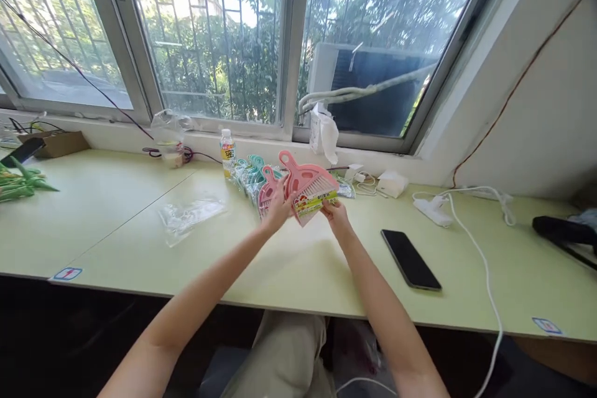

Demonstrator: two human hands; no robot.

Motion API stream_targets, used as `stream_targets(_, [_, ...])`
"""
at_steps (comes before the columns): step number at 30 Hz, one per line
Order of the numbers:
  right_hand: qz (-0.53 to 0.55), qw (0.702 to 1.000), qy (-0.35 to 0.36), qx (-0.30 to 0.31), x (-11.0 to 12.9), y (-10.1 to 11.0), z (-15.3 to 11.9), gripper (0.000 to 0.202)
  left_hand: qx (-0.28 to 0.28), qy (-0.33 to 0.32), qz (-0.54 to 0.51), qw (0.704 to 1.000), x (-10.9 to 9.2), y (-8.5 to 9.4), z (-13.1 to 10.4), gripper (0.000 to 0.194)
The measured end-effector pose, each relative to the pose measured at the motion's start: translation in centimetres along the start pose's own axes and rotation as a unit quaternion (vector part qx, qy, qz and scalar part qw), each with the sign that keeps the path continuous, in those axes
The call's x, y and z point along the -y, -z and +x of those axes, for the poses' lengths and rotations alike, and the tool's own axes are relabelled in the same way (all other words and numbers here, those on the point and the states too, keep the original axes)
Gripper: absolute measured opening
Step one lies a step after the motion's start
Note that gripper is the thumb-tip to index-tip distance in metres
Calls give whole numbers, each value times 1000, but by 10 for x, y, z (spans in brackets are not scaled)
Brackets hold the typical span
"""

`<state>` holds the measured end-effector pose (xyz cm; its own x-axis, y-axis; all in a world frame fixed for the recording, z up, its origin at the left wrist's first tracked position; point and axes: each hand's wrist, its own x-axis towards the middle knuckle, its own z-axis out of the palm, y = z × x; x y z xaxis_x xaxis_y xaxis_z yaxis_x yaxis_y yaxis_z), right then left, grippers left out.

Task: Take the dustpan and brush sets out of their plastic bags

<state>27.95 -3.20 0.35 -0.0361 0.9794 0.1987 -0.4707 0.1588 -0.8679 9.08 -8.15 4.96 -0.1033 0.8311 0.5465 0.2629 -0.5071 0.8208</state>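
A pink dustpan-and-brush set (308, 178) with a yellow-green label (313, 202) is held up above the table. My left hand (278, 206) is closed round its left side. At the label's right end, my right hand (334, 211) pinches the set's lower edge. Just behind my left hand is another pink set (267, 189) in clear wrapping. Several teal sets (252, 169) in clear plastic lie beyond it, beside a bottle (227, 152) with a yellow label.
Clear plastic bags (189, 217) lie on the pale green table (135, 249) at left. A black phone (410, 259) is at right, near a white power strip (433, 210) and its cable. Green leafy stems (23, 183) lie far left. A tissue pack (323, 134) stands by the window.
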Motion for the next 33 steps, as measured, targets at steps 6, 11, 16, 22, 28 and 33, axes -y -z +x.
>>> stream_targets(6, [-198,980,-11,25,27,37,10,40,-83,41,-17,996,15,-23,-15,47])
stream_targets(11, [-548,827,34,-117,38,75,12,28,-89,50,-4,995,12,-11,-28,42])
stream_targets(16, [-791,609,36,-39,31,93,3,55,-48,14,-3,999,7,-15,-34,38])
stream_targets(22, [-800,545,171,-182,37,77,-5,67,-12,27,-3,1000,11,-22,-40,39])
stream_targets(28, [-669,669,317,-64,30,3,-20,29,-13,-25,53,998,9,-26,-47,38])
stream_targets(33, [-613,736,286,-25,13,-41,-35,21,-23,-73,113,991,6,-26,-53,41])
